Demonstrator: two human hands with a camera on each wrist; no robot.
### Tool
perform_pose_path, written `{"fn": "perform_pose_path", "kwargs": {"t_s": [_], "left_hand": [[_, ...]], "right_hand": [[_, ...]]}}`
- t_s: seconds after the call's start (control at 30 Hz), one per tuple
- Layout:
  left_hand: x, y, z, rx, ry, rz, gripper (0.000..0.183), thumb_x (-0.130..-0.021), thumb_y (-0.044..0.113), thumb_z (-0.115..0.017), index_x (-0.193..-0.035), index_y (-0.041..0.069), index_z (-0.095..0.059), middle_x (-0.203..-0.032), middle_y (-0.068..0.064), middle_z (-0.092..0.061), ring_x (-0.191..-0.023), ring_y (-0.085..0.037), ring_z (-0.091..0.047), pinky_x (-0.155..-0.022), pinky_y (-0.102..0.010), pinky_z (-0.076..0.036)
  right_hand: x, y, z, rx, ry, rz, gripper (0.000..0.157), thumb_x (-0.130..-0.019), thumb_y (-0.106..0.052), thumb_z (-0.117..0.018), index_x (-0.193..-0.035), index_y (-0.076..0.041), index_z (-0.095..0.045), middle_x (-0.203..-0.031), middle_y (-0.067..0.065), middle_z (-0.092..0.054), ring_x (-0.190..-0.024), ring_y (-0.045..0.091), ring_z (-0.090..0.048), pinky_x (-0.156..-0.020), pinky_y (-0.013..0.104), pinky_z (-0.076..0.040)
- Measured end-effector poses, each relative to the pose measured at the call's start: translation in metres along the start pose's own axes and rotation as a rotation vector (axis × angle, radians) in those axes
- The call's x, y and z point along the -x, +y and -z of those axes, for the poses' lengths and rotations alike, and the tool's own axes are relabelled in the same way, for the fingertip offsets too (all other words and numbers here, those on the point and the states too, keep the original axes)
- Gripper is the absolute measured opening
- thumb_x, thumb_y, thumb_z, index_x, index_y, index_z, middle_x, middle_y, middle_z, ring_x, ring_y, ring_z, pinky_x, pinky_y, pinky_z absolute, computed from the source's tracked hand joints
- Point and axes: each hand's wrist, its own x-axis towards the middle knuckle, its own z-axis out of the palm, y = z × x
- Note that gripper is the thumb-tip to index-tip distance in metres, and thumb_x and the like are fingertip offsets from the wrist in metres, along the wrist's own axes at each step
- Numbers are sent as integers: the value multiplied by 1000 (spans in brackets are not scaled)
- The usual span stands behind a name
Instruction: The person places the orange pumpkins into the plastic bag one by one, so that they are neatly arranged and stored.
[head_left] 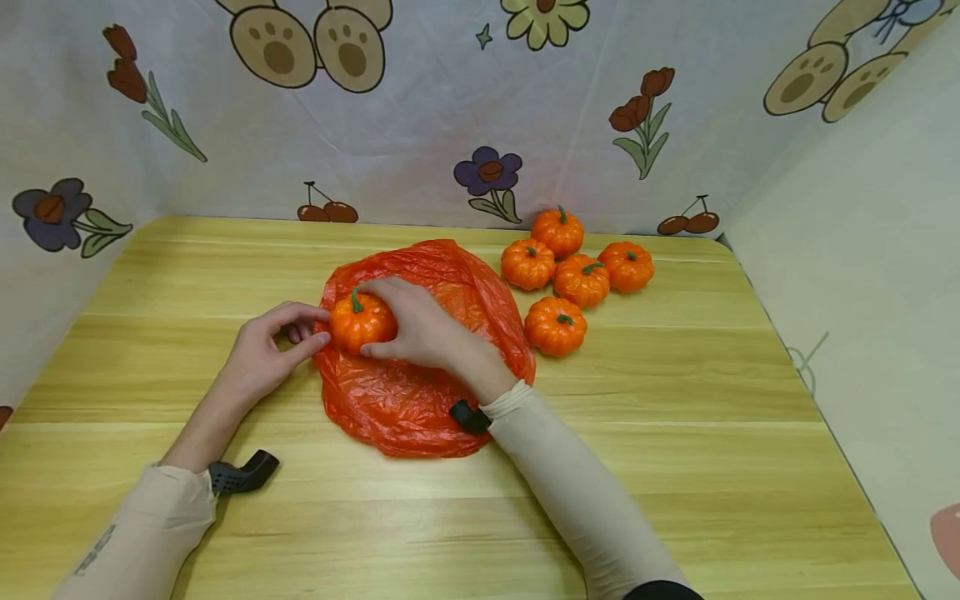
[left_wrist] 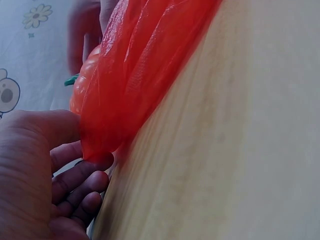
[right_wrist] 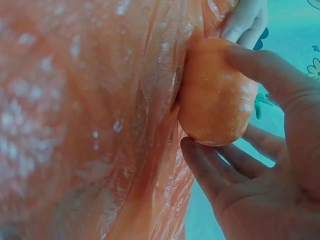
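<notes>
Tabletop (head_left: 750, 433): six pumpkins (head_left: 363, 327), head view only.

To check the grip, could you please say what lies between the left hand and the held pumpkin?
In the left wrist view, the red bag lies between the left hand and the held pumpkin.

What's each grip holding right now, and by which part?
Right grip: a pumpkin, held by opposite sides, its stem free. Left grip: the red bag, pinched by its left edge.
</notes>
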Motion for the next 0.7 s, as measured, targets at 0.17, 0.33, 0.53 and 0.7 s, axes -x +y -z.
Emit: {"fn": "perform_pose_path", "kwargs": {"t_s": [0.17,0.33,0.53,0.7], "left_hand": [[0,1,0,6,3,-4,23,-96,10,-77,-119,9,-76,-94,-5,-63,-83,-13,-53,-73,-18,-42],[0,1,0,8,3,-4,22,-96,10,-77,-119,9,-76,-94,-5,-64,-83,-13,-53,-73,-18,-43],[1,2,0,-1,-8,11,22,-97,13,-77,-119,10,-76,-96,-5,-64,-84,-13,-53,-74,-17,-43],[1,2,0,2,-8,6,22,-97,12,-77,-119,10,-76,-97,-5,-64,-84,-13,-53,-74,-17,-43]], "right_hand": [[1,1,-2,-10,5,5,78,-91,-37,-84,-155,-12,-47,-155,6,-52,-143,24,-50,-121,39,-39],[2,1,-3,-8,1,7,80,-90,-39,-84,-156,-13,-46,-156,6,-51,-144,24,-50,-121,39,-40],[6,0,2,-4,2,-17,85,-90,-50,-82,-158,-16,-43,-160,5,-47,-149,25,-45,-124,42,-36],[10,-1,13,-26,30,-31,87,-90,-54,-81,-159,-17,-43,-162,3,-45,-152,25,-41,-125,44,-34]]}}
